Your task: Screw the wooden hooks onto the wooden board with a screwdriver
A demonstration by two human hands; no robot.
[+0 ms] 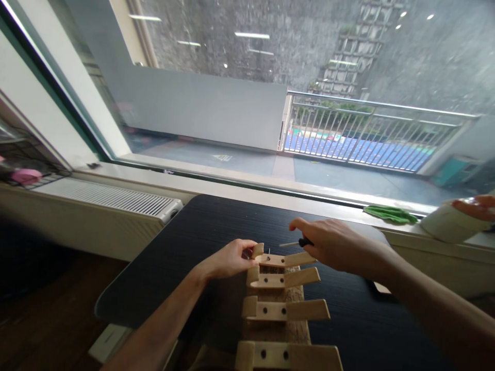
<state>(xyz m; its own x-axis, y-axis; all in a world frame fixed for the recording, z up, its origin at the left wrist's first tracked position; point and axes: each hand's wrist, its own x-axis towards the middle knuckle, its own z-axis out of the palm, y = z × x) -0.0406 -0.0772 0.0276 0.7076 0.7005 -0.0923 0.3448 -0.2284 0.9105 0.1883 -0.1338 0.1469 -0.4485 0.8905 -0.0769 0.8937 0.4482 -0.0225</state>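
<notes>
A wooden rack made of a rough-faced board [296, 296] with several curved wooden hooks screwed across it runs away from me. Its farthest hook [275, 260] has my left hand [231, 257] at its left end, thumb and fingers closed on the upturned tip. A small dark screw [268, 254] stands up from this hook's left hole, and the right hole shows a dark spot. To the right, my right hand [334, 242] grips the black handle of a screwdriver [290, 245], index finger lifted. The screwdriver's thin metal shaft points left, above the hook and apart from the screw.
The rack lies on a black table [162, 278] against a window sill. A white radiator [116, 201] is at the left. On the sill at right are a green cloth [390, 214] and a white pot [450, 221]. A phone-like object [382, 287] lies partly under my right forearm.
</notes>
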